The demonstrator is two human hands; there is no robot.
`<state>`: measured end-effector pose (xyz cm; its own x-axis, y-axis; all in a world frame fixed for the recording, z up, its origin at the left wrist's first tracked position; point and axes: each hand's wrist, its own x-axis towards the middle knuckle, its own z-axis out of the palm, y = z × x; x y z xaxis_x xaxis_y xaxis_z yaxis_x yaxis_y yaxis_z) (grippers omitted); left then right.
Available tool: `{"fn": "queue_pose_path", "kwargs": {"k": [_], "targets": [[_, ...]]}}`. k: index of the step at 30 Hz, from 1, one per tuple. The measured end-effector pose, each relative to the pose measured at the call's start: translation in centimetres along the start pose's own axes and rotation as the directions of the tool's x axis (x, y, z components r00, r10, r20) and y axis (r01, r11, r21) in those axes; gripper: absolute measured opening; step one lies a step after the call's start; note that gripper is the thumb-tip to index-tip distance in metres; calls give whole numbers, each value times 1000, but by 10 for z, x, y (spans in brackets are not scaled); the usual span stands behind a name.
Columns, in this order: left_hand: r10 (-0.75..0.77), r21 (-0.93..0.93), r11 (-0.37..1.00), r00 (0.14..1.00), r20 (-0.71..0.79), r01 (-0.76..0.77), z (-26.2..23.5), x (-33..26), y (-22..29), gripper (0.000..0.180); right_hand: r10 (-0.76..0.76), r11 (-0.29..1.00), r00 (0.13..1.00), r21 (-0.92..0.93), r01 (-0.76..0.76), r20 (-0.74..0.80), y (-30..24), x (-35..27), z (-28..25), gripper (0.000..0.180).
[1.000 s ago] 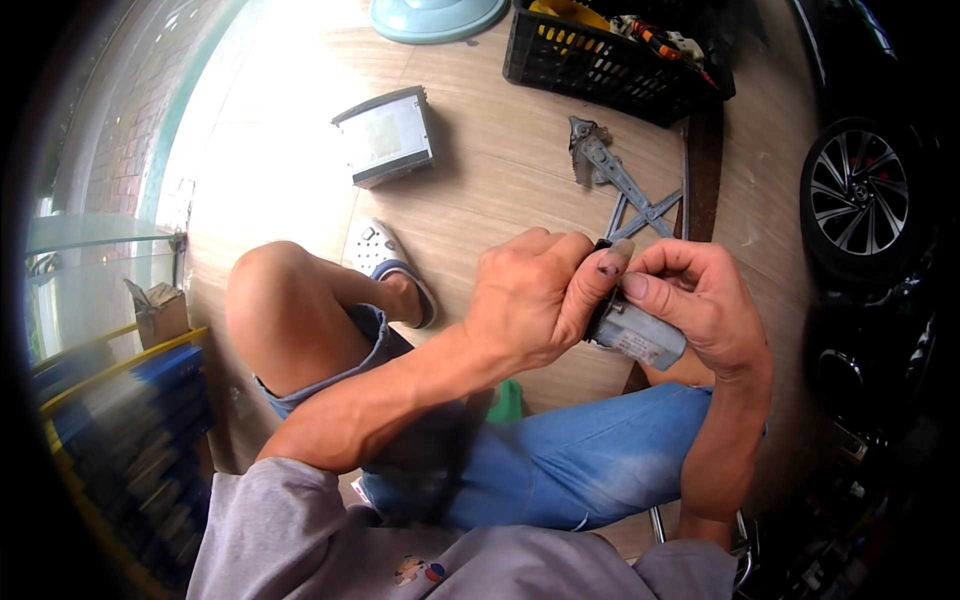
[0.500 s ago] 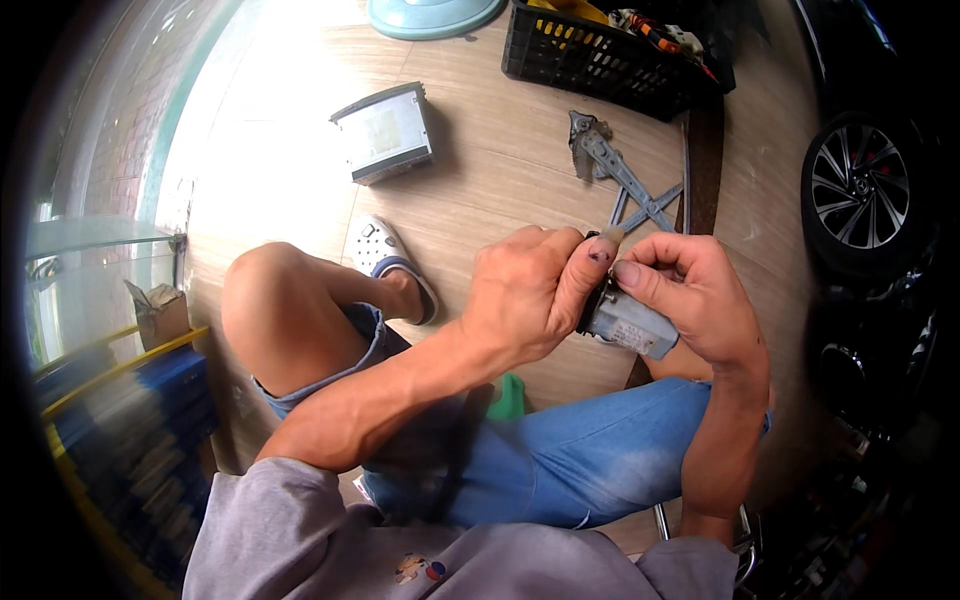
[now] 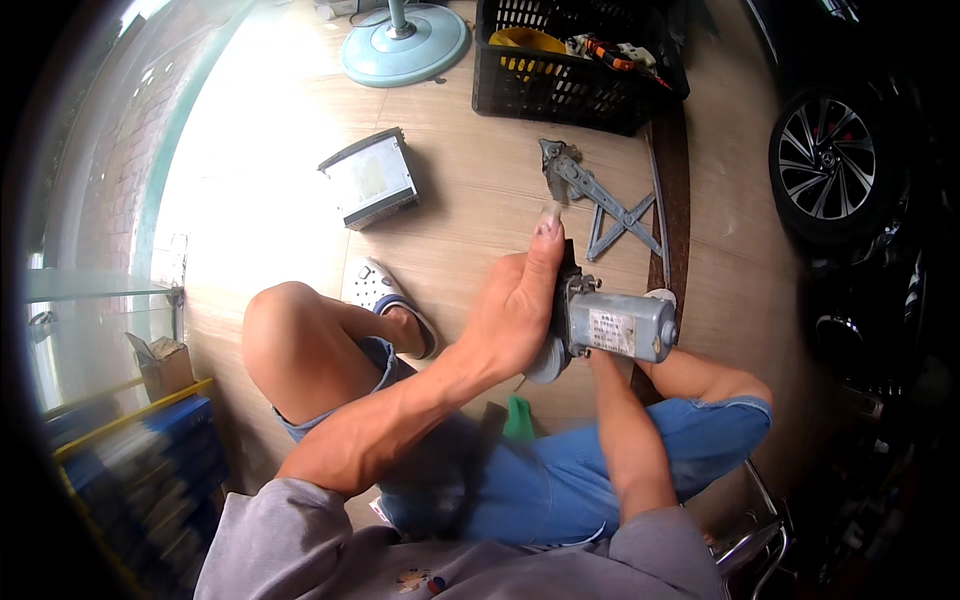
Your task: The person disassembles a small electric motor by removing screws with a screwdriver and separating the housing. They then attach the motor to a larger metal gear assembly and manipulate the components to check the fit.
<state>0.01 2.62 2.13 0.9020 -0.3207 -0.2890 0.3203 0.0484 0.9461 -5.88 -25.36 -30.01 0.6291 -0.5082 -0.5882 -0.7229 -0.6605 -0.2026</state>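
Note:
A grey cylindrical electric motor (image 3: 622, 325) with a round gear housing at its left end is held up over my lap. My left hand (image 3: 518, 305) lies flat against that gear end, fingers straight and pointing away from me. My right hand (image 3: 603, 366) comes up from below and is mostly hidden behind the motor, which rests in it. I sit with my left knee raised, in blue denim shorts.
On the wooden floor lie a metal scissor-arm mechanism (image 3: 603, 205) and a grey box-shaped device (image 3: 368, 178). Beyond stand a black crate (image 3: 575, 80) of tools and a teal fan base (image 3: 405, 45). A car wheel (image 3: 830, 160) is at the right.
My left hand has gone from curled around the motor to flat against its gear end. The motor is now turned sideways, and my right hand has slipped beneath it.

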Motion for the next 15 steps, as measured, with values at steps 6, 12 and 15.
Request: {"fn": "queue_pose_path", "kwargs": {"k": [6, 12, 15], "targets": [[-160, -34, 986, 979, 125, 165, -10, -6, 1, 79, -9, 993, 998, -116, 16, 57, 6, -10, 73, 33], [-246, -242, 930, 958, 149, 277, -14, 3, 2, 67, -38, 986, 996, -158, 50, 79, 1, -4, 89, 33], [-227, -272, 927, 964, 141, 258, -13, 8, 5, 66, -52, 982, 994, -178, 68, 95, 0, -3, 82, 34]]}}
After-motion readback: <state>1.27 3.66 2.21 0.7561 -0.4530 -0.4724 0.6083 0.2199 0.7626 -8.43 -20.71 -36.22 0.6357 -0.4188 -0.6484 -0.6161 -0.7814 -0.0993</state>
